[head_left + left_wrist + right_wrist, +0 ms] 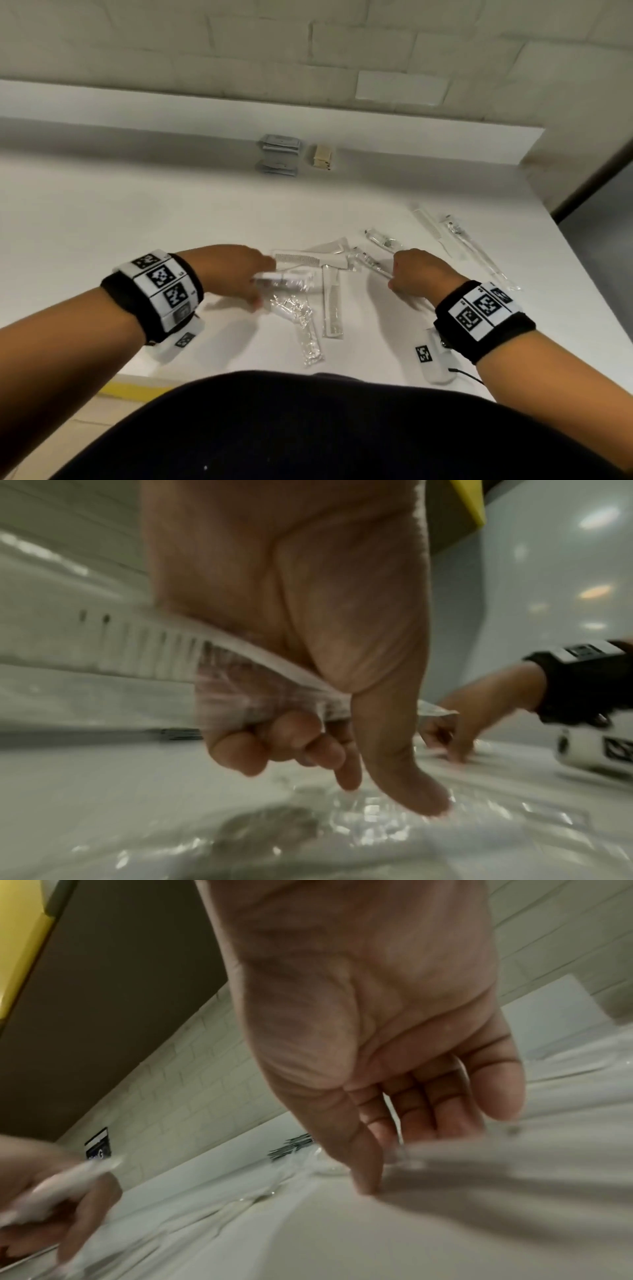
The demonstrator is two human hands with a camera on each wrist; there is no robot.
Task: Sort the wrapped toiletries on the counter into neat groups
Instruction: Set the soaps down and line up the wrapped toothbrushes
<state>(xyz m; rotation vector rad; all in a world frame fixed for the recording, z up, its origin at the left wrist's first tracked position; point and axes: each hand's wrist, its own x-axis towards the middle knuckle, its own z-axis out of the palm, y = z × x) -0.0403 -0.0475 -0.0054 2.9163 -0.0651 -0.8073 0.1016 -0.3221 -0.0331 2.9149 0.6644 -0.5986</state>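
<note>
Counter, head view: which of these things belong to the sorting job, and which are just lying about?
Job:
- wrapped combs mid-counter
- toothbrush packs on the right
- crinkled pack near the front edge
- grey sachets and beige packets, already grouped at the back
- pack gripped by the left hand
- pack at the right hand

Lying about:
- white tagged device

Three wrapped combs [331, 305] near the middle, one more far right; two grey packet stacks [279, 154].
</note>
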